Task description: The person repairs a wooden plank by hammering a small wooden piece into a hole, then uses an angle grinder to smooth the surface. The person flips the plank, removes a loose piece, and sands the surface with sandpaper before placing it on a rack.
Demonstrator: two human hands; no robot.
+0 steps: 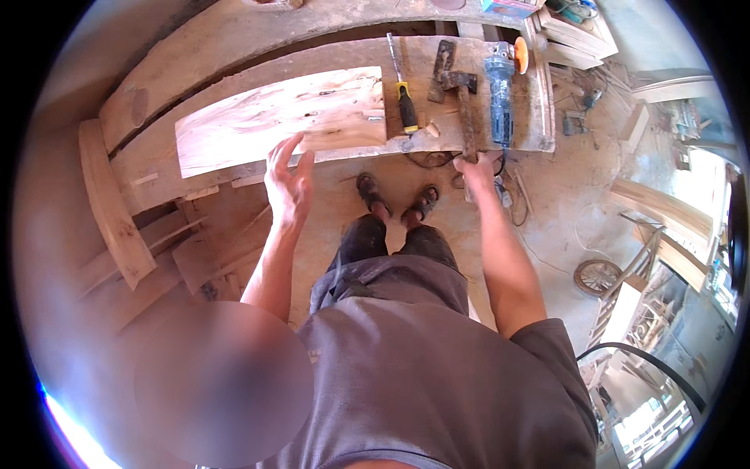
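Note:
Near the front edge of a pale wooden board [273, 117], my left hand [290, 184] is raised with its fingers apart, holding nothing. The board lies flat on a worn workbench [336, 55], its grain marked with dark streaks and small cracks. My right hand [478, 169] is closed around the lower handle of a hammer [464, 98], whose dark head points to the far side of the bench. Left of the hammer lies a chisel-like tool [405, 105] with a yellow and black handle. A blue angle grinder [499, 90] with an orange disc rests to its right.
A dark flat piece [441, 70] lies beside the hammer head, and a small wood chip [432, 129] nearby. Planks [113, 203] lean at the bench's left end. On the floor to the right are a spoked wheel [598, 277], cables and timber [664, 207].

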